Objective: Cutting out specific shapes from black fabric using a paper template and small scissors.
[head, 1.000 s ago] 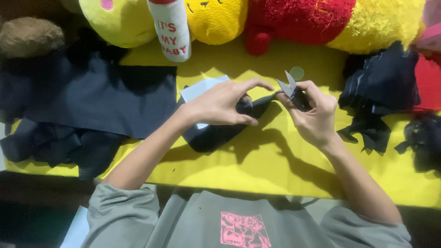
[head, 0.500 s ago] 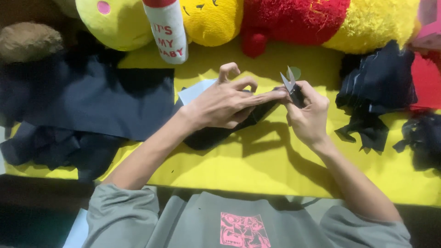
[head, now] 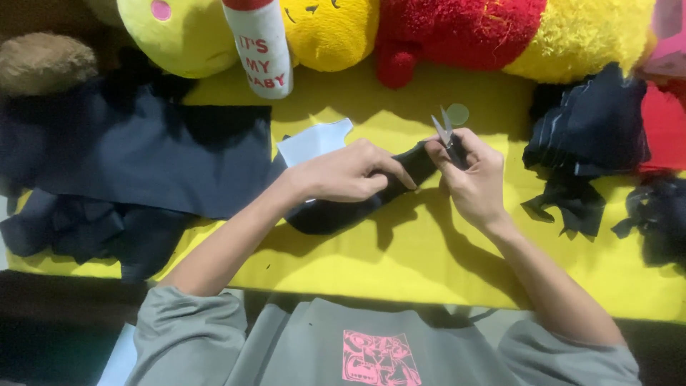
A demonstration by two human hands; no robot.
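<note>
Since the earlier frame the left hand [head: 343, 171] is sliding down, pinching the soft, limp dark fabric strip [head: 357, 204] mid-table, while the right hand [head: 475, 179] is gripping small metal snips [head: 444, 132], blades parted.

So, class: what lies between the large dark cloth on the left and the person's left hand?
In the head view, a pale paper pattern piece lies between the large dark cloth and the left hand.

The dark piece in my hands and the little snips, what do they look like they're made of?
The dark piece looks like soft matte woven or felt fabric: it drapes limply, with no shine. The snips in the right hand look like bare metal: thin, pale grey blades.
</note>
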